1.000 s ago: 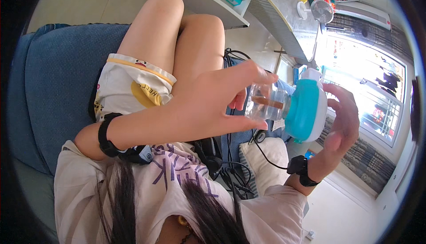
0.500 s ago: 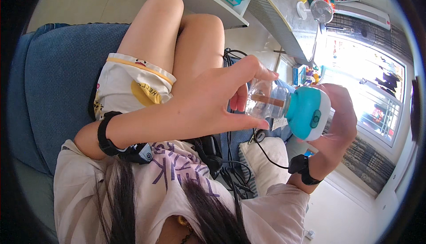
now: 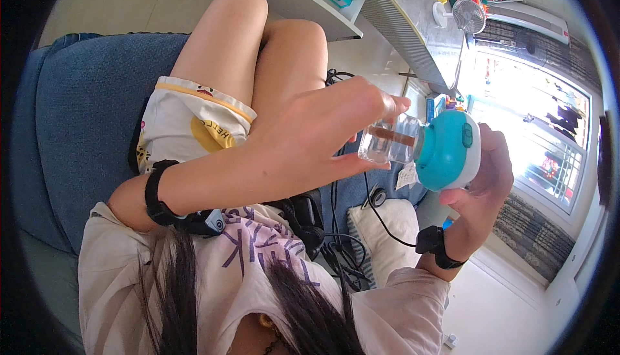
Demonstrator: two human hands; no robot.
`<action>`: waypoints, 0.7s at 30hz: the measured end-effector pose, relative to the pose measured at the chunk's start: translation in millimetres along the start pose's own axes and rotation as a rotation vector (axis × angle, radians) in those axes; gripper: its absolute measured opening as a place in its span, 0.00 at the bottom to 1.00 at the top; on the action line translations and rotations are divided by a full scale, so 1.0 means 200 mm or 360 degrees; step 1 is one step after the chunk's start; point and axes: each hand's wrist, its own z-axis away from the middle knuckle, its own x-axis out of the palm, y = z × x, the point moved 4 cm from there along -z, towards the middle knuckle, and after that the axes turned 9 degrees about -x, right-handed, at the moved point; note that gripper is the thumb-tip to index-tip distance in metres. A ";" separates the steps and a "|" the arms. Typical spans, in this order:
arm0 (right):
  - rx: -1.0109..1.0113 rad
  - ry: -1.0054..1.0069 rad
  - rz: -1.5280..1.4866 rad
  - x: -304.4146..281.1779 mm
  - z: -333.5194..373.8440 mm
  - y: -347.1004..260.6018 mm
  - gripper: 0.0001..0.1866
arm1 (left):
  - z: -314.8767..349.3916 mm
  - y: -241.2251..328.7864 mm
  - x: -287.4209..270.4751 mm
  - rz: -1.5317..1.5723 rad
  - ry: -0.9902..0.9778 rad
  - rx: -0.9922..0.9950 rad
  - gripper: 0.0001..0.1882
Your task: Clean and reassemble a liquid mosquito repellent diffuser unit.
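Observation:
My left hand point(image 3: 323, 132) is closed on a small clear bottle point(image 3: 395, 150), with the thumb below and fingers above. A brown wick point(image 3: 391, 137) shows inside the bottle. Its neck end sits in a rounded teal and white plug-in vaporizer point(image 3: 445, 152), which has an oval button or window on its side. My right hand point(image 3: 487, 168) is closed around the vaporizer's white far side, its thumb at the lower edge; some fingers are hidden behind it. Bottle and vaporizer are held sideways in the air, right of my knees.
I sit on a blue sofa point(image 3: 110, 110). Black cables point(image 3: 339, 252) and a cream cushion point(image 3: 391, 232) lie beside me. A desk point(image 3: 423, 26) with a white fan point(image 3: 467, 17) and an open drawer point(image 3: 336, 16) stand beyond my knees. A bright window point(image 3: 536, 122) is at right.
The vaporizer has turned, so its oval mark moved from the lower side to the upper side. My right fingers and thumb have shifted around it; my left fingers have drawn closer together on the bottle.

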 end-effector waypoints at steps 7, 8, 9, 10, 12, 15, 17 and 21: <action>0.0078 -0.0084 -0.0018 0.02 0.01 0.01 0.40 | 0.00 0.02 -0.03 -0.0203 0.0079 0.0244 0.34; 0.0067 -0.0124 -0.0007 0.02 0.01 0.01 0.41 | 0.00 0.02 -0.03 -0.0233 0.0080 0.0240 0.34; 0.0067 -0.0124 -0.0007 0.04 0.00 0.00 0.41 | 0.00 0.02 -0.02 -0.0232 0.0080 0.0240 0.34; 0.0170 -0.0030 -0.0201 0.07 -0.01 0.00 0.41 | 0.00 0.00 -0.02 -0.0100 0.0037 0.0080 0.33; 0.0272 0.0065 -0.0395 0.08 -0.02 0.00 0.41 | 0.00 -0.01 -0.01 0.0031 -0.0005 -0.0078 0.33; 0.0406 -0.0007 -0.0521 0.08 -0.02 0.04 0.42 | -0.01 0.02 -0.02 0.0826 -0.0185 -0.0299 0.30; 0.0377 -0.0038 -0.0636 0.07 -0.02 0.08 0.41 | -0.01 0.01 -0.01 0.1251 -0.0301 -0.0573 0.29; 0.0378 0.0054 -0.0567 0.08 -0.01 0.07 0.41 | -0.02 -0.01 0.00 0.1230 -0.0266 -0.0343 0.29</action>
